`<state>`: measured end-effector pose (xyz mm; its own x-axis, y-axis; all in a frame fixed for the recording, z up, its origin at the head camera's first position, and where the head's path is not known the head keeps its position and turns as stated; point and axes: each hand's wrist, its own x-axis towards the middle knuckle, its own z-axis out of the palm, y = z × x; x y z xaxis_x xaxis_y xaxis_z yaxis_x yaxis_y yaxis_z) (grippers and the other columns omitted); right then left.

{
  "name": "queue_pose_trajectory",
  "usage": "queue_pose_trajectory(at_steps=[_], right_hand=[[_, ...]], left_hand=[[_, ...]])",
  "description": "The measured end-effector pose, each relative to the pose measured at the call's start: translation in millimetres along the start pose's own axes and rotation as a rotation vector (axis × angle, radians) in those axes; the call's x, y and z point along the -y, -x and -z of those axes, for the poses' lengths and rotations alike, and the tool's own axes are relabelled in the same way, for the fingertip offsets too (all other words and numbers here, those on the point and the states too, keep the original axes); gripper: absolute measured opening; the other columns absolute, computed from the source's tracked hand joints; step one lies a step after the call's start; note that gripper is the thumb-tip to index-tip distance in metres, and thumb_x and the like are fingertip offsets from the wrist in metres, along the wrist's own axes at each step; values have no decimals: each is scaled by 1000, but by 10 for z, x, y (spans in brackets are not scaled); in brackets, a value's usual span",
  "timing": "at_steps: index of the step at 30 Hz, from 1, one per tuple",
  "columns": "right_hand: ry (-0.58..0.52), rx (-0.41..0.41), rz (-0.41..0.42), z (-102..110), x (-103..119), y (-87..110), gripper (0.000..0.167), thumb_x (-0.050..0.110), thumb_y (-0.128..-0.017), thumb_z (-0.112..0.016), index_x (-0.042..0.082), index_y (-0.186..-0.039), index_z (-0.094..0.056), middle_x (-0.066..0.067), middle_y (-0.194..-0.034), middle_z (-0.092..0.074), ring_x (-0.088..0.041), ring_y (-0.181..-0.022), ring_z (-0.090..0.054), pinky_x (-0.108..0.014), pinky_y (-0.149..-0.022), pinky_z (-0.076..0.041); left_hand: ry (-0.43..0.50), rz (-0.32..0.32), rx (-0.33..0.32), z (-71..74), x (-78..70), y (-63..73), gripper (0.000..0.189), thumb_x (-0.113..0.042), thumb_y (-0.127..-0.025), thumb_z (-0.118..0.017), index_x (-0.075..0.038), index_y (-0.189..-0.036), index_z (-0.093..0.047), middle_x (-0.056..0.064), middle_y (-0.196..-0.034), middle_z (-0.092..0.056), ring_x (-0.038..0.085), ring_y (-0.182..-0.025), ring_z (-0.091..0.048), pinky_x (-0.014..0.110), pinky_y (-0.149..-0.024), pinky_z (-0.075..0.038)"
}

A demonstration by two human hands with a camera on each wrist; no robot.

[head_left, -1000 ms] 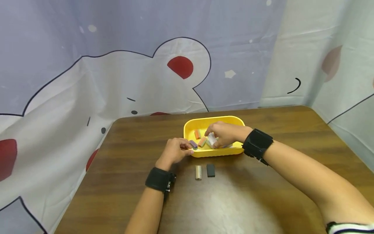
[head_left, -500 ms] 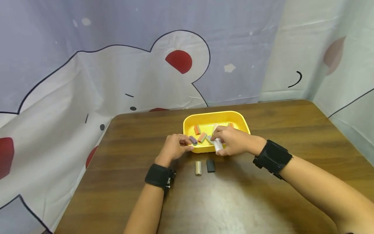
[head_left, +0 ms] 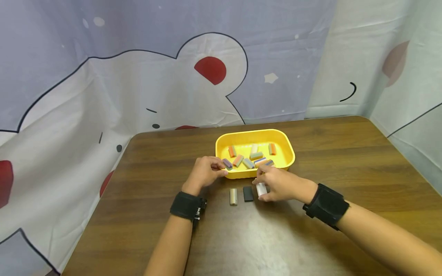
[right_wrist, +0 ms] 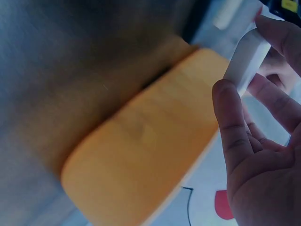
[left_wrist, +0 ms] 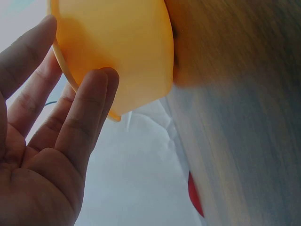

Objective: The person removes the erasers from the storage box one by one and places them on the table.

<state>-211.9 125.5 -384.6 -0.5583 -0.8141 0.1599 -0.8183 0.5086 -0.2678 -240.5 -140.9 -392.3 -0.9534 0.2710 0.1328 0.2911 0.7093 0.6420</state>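
Observation:
My right hand [head_left: 281, 184] pinches a white eraser [head_left: 261, 189] between thumb and fingers, low at the table beside a black block [head_left: 248, 194]; whether it touches the table I cannot tell. In the right wrist view the white eraser [right_wrist: 248, 59] spans the thumb and fingertips. My left hand [head_left: 203, 172] holds the front left corner of a yellow basket [head_left: 241, 174], thumb at the front rim and fingers at the left end. The left wrist view shows those fingers [left_wrist: 87, 103] against its wall. Left of the black block lies a beige block [head_left: 233, 196].
Inside the basket lie several small two-tone blocks, among them an orange one [head_left: 231, 151], a purple one [head_left: 227, 164] and a green one [head_left: 256, 155]. The wooden table [head_left: 155, 176] reaches back to a printed curtain [head_left: 155, 88].
My right hand has carried the white eraser out of the basket, over its front rim, to the table right of the black block. My left hand keeps its place at the basket's corner.

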Motion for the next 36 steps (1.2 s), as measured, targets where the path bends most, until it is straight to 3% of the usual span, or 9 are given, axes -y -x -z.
queue_pose_trajectory(at_steps=[10, 36], right_hand=[[-64, 58, -90, -215, -35, 37, 38, 24, -77, -83, 6, -105, -65, -5, -100, -55, -12, -79, -53, -26, -69, -49], [-7, 56, -23, -341, -123, 52, 42, 26, -81, -81, 0, -111, -68, -5, -98, -56, -12, -82, -56, -27, -71, -51]], left_hand=[[-7, 13, 11, -8, 10, -11, 8, -17, -78, -83, -12, -81, -77, -1, -94, -70, 14, -85, -65, 29, -78, -54], [0, 31, 18, 3, 12, 7, 8, -17, -79, -82, -13, -82, -76, 0, -97, -70, 13, -87, -64, 29, -78, -54]])
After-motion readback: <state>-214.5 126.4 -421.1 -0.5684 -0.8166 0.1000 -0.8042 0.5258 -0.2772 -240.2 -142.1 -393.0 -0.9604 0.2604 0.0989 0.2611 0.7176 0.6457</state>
